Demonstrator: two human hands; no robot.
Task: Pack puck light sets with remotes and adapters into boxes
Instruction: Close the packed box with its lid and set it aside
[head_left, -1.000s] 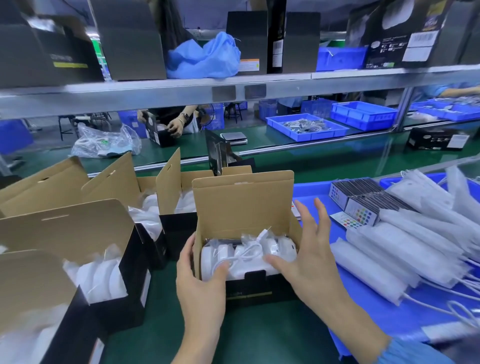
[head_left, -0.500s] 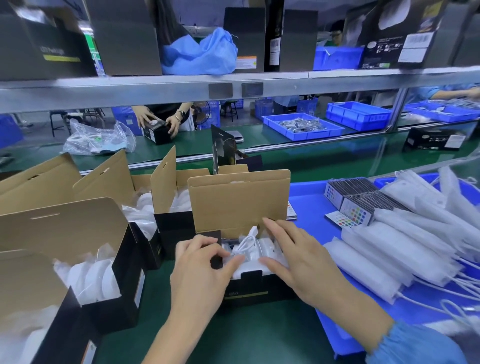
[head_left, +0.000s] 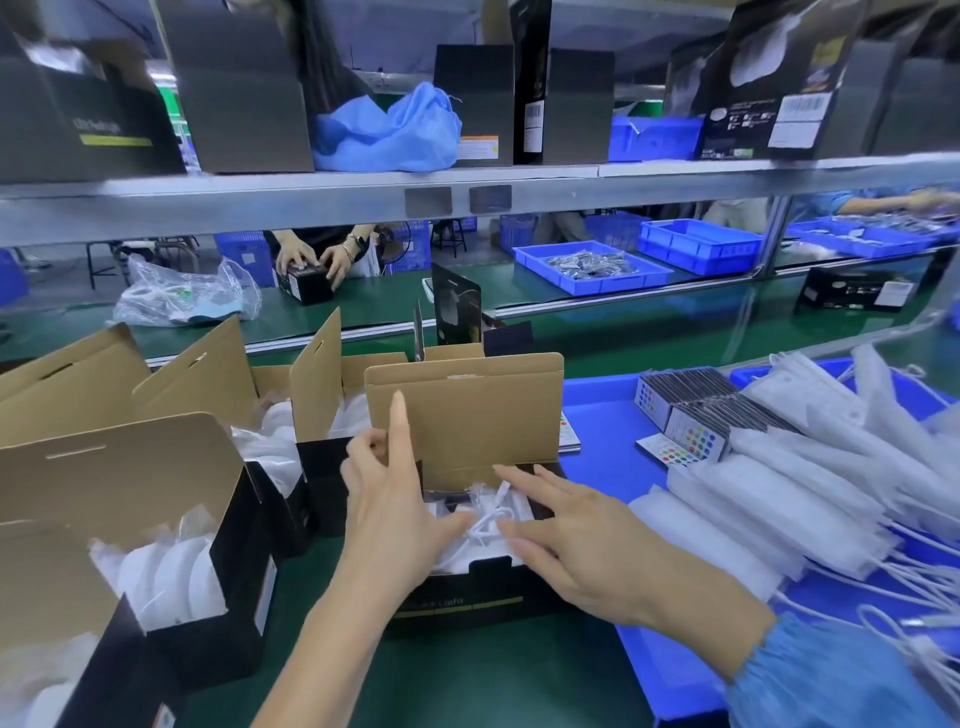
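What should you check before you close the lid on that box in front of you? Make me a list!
1. Bagged lights sit inside the open box: ok.
2. White cable tucked below the rim: not ok, it sticks up.
3. Remote packed in: cannot tell.
4. Lid flap upright and free: ok.
5. Left hand and right hand clear of the opening: not ok, both are over it.

Black box with brown cardboard lid, white contents; blue trays; green belt.
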